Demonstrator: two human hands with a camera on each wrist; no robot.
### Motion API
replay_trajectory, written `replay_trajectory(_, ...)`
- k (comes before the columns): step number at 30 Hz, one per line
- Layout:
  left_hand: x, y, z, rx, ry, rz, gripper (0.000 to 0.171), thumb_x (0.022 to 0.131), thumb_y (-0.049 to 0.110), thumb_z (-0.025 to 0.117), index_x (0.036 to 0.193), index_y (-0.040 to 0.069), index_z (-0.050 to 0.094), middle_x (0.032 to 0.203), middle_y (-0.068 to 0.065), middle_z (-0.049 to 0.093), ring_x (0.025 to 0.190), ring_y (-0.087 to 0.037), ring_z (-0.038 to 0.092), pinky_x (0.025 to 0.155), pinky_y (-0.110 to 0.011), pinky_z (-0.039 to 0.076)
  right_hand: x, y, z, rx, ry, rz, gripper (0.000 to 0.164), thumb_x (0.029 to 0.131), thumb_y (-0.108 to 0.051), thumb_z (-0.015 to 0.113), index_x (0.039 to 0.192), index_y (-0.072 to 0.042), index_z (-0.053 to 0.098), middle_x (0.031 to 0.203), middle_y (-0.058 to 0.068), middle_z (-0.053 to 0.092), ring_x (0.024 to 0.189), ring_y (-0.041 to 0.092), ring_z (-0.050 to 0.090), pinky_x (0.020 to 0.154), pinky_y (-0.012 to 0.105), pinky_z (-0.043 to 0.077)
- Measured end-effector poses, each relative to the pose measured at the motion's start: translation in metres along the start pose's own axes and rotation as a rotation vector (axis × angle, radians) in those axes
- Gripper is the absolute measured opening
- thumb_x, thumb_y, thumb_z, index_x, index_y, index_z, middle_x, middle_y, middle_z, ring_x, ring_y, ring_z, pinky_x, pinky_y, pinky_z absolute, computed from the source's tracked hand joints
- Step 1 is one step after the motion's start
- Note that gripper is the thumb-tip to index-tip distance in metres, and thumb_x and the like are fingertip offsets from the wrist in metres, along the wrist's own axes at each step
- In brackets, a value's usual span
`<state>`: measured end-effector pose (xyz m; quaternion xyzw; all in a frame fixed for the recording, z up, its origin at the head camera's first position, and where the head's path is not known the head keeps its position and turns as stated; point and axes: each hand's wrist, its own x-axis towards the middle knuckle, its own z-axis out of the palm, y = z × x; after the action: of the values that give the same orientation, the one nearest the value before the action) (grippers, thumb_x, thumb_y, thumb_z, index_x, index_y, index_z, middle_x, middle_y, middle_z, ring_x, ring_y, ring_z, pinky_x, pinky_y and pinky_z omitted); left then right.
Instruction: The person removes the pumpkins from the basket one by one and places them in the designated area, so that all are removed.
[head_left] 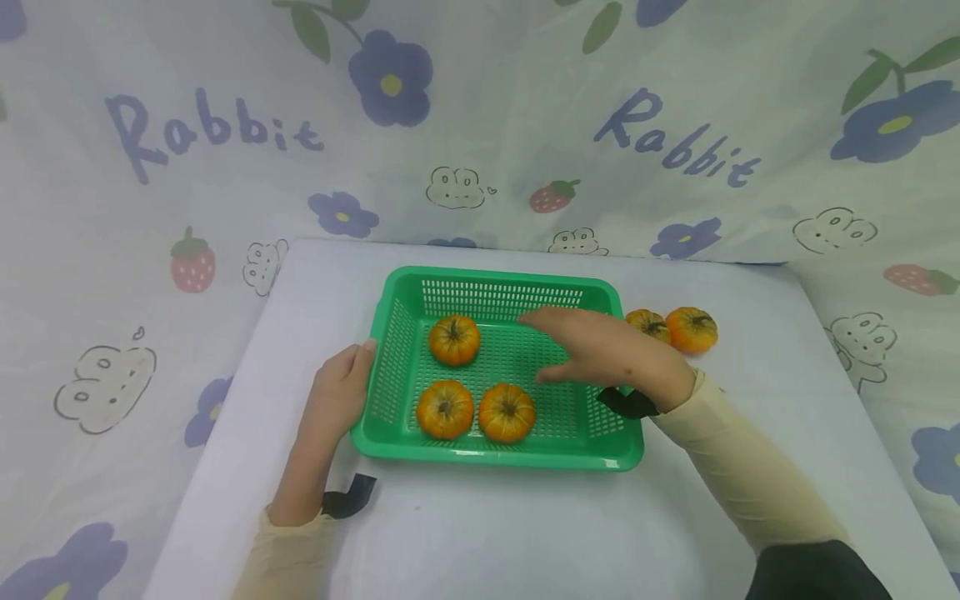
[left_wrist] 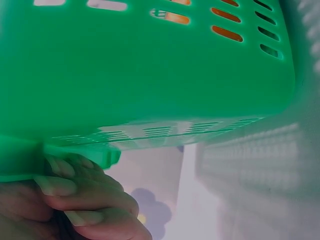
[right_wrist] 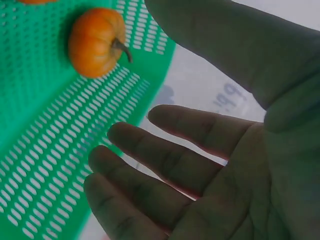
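A green plastic basket with slotted walls stands on the white table. Its left rim is gripped by my left hand, thumb on top; the left wrist view shows the curled fingers under the rim. Inside lie three small orange pumpkins: one at the back, one at the front left and one at the front middle. Over the basket's right part hovers my right hand, fingers extended and thumb apart, holding nothing. In the right wrist view its palm faces the camera.
Two more pumpkins sit outside the basket, beyond its right side: one partly hidden by the right hand, the other beside it. A printed cloth with rabbits and flowers hangs behind the white table.
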<state>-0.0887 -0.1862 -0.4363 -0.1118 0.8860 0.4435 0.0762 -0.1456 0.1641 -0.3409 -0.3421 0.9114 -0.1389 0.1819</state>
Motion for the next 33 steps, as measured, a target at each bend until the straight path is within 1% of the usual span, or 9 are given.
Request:
replay_trajectory(3,0.0,0.001,0.0,-0.002,0.001,-0.001,0.066,0.109,0.064,0.027,0.099,0.006,0.057,0.075,-0.012,0.056,0.063,-0.026,0.055,0.055,-0.036,0.049,0.006,-0.003,0.006,0.001,-0.042,-0.012,0.079,0.089,-0.031,0.087,0.154,-0.008,0.049,0.155,0.011,0.052,0.143,0.031,0.048,0.115,0.05,0.041)
replay_trajectory(8,0.001,0.001,0.0,-0.009,0.003,0.005,0.066,0.11,0.064,0.027,0.1,0.006,0.058,0.075,-0.012,0.058,0.062,-0.026,0.057,0.055,-0.036,0.051,0.015,-0.01,0.017,0.006,-0.125,-0.01,0.078,0.089,-0.028,0.087,0.155,-0.011,0.049,0.156,0.008,0.051,0.146,0.028,0.045,0.117,0.047,0.039)
replay_trajectory(12,0.001,0.0,0.001,-0.016,-0.001,0.001,0.067,0.109,0.064,0.027,0.101,0.006,0.059,0.075,-0.012,0.059,0.062,-0.026,0.059,0.055,-0.036,0.052,0.022,-0.014,0.026,0.001,-0.173,-0.019,0.078,0.089,-0.027,0.087,0.155,-0.011,0.049,0.156,0.007,0.051,0.145,0.027,0.046,0.117,0.046,0.039)
replay_trajectory(16,0.001,-0.002,0.003,-0.021,0.0,0.002,0.067,0.109,0.064,0.027,0.1,0.006,0.059,0.075,-0.012,0.059,0.062,-0.026,0.059,0.055,-0.036,0.053,0.025,-0.013,0.036,0.001,-0.202,-0.029,0.075,0.091,-0.025,0.086,0.155,-0.009,0.049,0.155,0.008,0.052,0.144,0.027,0.047,0.118,0.046,0.038)
replay_trajectory(20,0.001,-0.002,0.004,-0.027,0.007,0.019,0.067,0.109,0.065,0.028,0.1,0.006,0.059,0.075,-0.012,0.059,0.062,-0.026,0.059,0.055,-0.036,0.053,0.026,-0.013,0.043,-0.006,-0.225,-0.029,0.072,0.092,-0.021,0.084,0.154,-0.008,0.05,0.154,0.008,0.054,0.143,0.027,0.049,0.117,0.046,0.04)
replay_trajectory(27,0.001,-0.003,0.004,-0.033,0.018,0.025,0.067,0.109,0.065,0.029,0.101,0.006,0.06,0.076,-0.012,0.06,0.063,-0.026,0.06,0.055,-0.036,0.053,0.026,-0.015,0.05,-0.039,-0.296,0.002,0.075,0.088,-0.019,0.088,0.153,-0.01,0.051,0.152,0.006,0.056,0.139,0.026,0.052,0.114,0.045,0.043)
replay_trajectory(33,0.001,-0.004,0.004,-0.033,0.024,0.023,0.068,0.109,0.066,0.028,0.101,0.006,0.06,0.076,-0.012,0.06,0.063,-0.026,0.06,0.055,-0.036,0.053,0.026,-0.017,0.053,-0.037,-0.308,0.011,0.074,0.087,-0.017,0.088,0.153,-0.014,0.053,0.148,0.003,0.06,0.135,0.023,0.056,0.111,0.044,0.045)
